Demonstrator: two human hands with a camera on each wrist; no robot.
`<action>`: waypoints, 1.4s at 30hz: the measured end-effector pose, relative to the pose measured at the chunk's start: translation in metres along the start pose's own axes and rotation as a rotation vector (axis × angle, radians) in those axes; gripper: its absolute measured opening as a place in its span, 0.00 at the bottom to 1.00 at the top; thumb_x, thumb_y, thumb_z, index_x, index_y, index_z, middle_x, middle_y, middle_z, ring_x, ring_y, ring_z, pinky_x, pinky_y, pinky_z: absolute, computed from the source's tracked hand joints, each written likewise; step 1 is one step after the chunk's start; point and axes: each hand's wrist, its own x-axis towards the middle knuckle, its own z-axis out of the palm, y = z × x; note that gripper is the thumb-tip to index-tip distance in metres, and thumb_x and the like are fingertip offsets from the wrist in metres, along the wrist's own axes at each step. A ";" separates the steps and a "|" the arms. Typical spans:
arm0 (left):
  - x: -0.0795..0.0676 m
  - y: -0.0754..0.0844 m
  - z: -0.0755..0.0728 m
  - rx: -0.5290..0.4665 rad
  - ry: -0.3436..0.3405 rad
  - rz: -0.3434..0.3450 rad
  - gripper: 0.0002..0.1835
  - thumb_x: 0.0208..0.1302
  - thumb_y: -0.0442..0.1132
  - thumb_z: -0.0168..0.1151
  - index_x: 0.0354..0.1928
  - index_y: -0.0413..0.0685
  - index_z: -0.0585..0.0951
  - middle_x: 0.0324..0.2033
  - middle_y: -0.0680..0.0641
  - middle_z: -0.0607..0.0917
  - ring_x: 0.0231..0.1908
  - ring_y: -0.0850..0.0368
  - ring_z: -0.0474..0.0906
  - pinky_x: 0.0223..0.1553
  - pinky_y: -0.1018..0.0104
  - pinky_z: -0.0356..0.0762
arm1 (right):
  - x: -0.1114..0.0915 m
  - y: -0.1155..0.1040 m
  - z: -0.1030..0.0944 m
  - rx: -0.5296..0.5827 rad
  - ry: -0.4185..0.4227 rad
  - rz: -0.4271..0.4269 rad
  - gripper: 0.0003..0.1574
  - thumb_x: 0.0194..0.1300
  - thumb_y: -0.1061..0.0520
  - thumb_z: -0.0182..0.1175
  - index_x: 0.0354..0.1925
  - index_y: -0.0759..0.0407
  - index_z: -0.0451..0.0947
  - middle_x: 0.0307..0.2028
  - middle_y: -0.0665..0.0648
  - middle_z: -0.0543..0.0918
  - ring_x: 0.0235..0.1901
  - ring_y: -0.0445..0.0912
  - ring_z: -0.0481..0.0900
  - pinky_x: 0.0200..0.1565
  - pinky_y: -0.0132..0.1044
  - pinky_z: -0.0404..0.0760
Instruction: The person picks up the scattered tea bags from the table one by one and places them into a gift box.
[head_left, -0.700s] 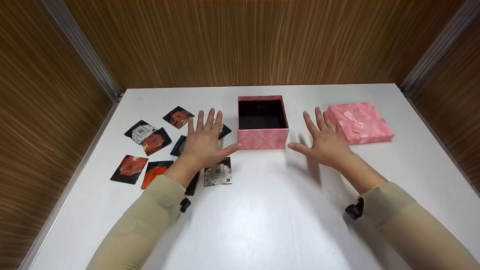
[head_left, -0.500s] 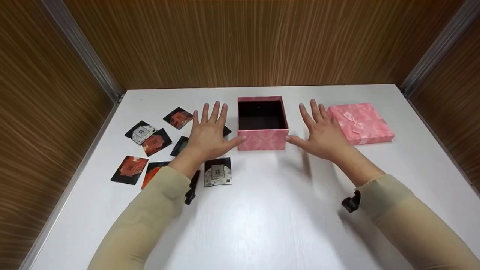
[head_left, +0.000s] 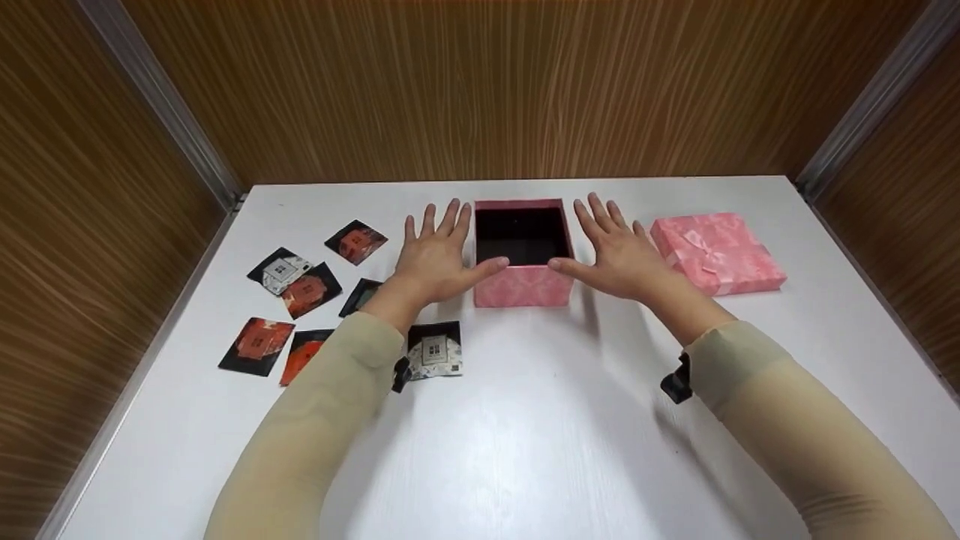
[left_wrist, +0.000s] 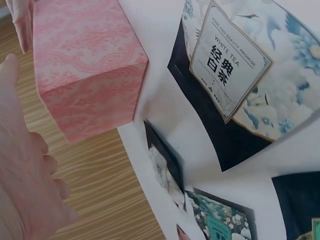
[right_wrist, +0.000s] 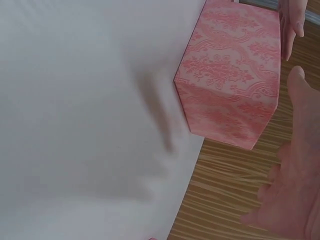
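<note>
A pink patterned gift box (head_left: 523, 289) stands uncovered on the table, its dark inside facing up. My left hand (head_left: 435, 262) is at its left side with the fingers spread and straight, the thumb overlapping the front rim in the head view. On the opposite side my right hand (head_left: 619, 259) is held the same way, its thumb also at the front rim. The left wrist view shows the box (left_wrist: 90, 65) apart from the left palm. In the right wrist view a narrow gap separates the right hand (right_wrist: 295, 175) from the box. Neither hand holds anything.
The pink lid (head_left: 718, 253) with a ribbon bow lies to the right. Several tea sachets are scattered on the left, among them a white tea sachet (head_left: 435, 349) near the left sleeve and a red one (head_left: 257, 346) further out. A wood-grain panel (head_left: 510, 90) rises behind the table.
Both hands have moved inward and slightly away from me, from beside the box to close along its two sides. The box, lid and sachets have stayed in place.
</note>
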 end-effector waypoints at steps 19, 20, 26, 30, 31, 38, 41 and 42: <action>0.004 0.000 -0.002 0.043 -0.067 0.053 0.57 0.69 0.83 0.33 0.87 0.52 0.48 0.85 0.47 0.46 0.83 0.39 0.35 0.79 0.39 0.31 | 0.004 0.003 0.015 0.134 -0.043 -0.142 0.54 0.82 0.28 0.42 0.86 0.59 0.42 0.85 0.60 0.43 0.79 0.64 0.58 0.78 0.63 0.50; 0.004 0.000 -0.002 0.053 -0.068 0.057 0.57 0.69 0.83 0.33 0.87 0.51 0.49 0.85 0.47 0.46 0.83 0.39 0.36 0.79 0.39 0.31 | 0.004 0.003 0.015 0.133 -0.043 -0.146 0.53 0.82 0.29 0.41 0.86 0.59 0.42 0.85 0.60 0.44 0.78 0.65 0.59 0.78 0.63 0.51; -0.001 0.003 -0.003 0.082 -0.069 0.082 0.58 0.69 0.83 0.32 0.86 0.48 0.50 0.85 0.47 0.49 0.83 0.39 0.37 0.79 0.39 0.31 | -0.001 0.003 0.018 0.137 -0.041 -0.148 0.53 0.82 0.29 0.42 0.86 0.59 0.43 0.85 0.59 0.44 0.78 0.63 0.59 0.77 0.60 0.55; -0.005 0.005 -0.002 0.088 -0.057 0.099 0.57 0.70 0.83 0.33 0.86 0.47 0.50 0.84 0.46 0.50 0.83 0.39 0.39 0.79 0.38 0.31 | -0.006 0.004 0.019 0.140 -0.017 -0.151 0.53 0.81 0.30 0.46 0.86 0.60 0.46 0.85 0.58 0.47 0.78 0.63 0.59 0.76 0.60 0.60; -0.006 0.005 -0.002 0.091 -0.054 0.102 0.57 0.70 0.82 0.33 0.86 0.47 0.51 0.84 0.46 0.51 0.83 0.39 0.40 0.79 0.38 0.31 | -0.006 0.004 0.019 0.142 -0.013 -0.151 0.53 0.81 0.30 0.47 0.85 0.60 0.47 0.85 0.58 0.48 0.78 0.63 0.60 0.76 0.59 0.60; -0.014 0.008 -0.002 0.113 -0.040 0.115 0.57 0.70 0.82 0.33 0.86 0.46 0.51 0.84 0.46 0.52 0.83 0.40 0.41 0.80 0.39 0.33 | -0.014 0.002 0.022 0.153 0.011 -0.153 0.54 0.80 0.29 0.50 0.85 0.60 0.50 0.84 0.57 0.51 0.78 0.61 0.60 0.76 0.59 0.60; -0.018 0.009 -0.002 0.115 -0.031 0.127 0.57 0.70 0.82 0.34 0.85 0.45 0.52 0.84 0.46 0.53 0.83 0.40 0.42 0.80 0.39 0.33 | -0.018 0.001 0.022 0.159 0.026 -0.160 0.54 0.80 0.30 0.51 0.84 0.61 0.50 0.84 0.58 0.52 0.78 0.61 0.61 0.76 0.58 0.61; -0.019 0.009 -0.002 0.117 -0.028 0.131 0.57 0.70 0.82 0.34 0.85 0.45 0.52 0.84 0.46 0.53 0.83 0.40 0.43 0.80 0.39 0.33 | -0.019 0.000 0.023 0.161 0.030 -0.162 0.54 0.80 0.30 0.51 0.84 0.61 0.51 0.84 0.58 0.53 0.78 0.61 0.61 0.75 0.58 0.61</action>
